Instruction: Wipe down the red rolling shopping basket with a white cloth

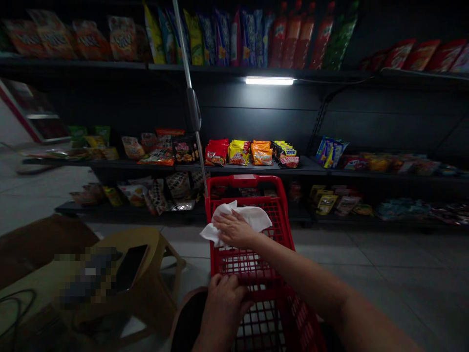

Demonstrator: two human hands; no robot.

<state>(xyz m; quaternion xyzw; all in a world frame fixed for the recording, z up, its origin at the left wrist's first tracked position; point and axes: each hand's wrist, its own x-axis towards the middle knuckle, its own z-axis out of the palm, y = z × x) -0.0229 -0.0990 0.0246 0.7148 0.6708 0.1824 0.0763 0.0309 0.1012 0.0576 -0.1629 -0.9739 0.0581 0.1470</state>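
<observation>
A red plastic shopping cart (252,281) with grid panels stands before me, its handle (245,181) at the far end. My right hand (236,230) reaches across from the right and presses a white cloth (258,217) against the upper grid panel. Part of the cloth is bunched under the palm and fingers, and its loose ends spread to both sides. Nearer to me, my left hand (225,305) has its fingers curled over the left edge of the cart; the fingertips are partly hidden.
A metal pole (186,63) rises at the cart's left corner. To the left, a yellowish stool (154,239) carries a dark phone (132,266) and a blurred-out item. Beyond the cart, dark shelves (308,166) hold snack packs (262,152) and bottles (286,39); a lamp (270,80) glows there.
</observation>
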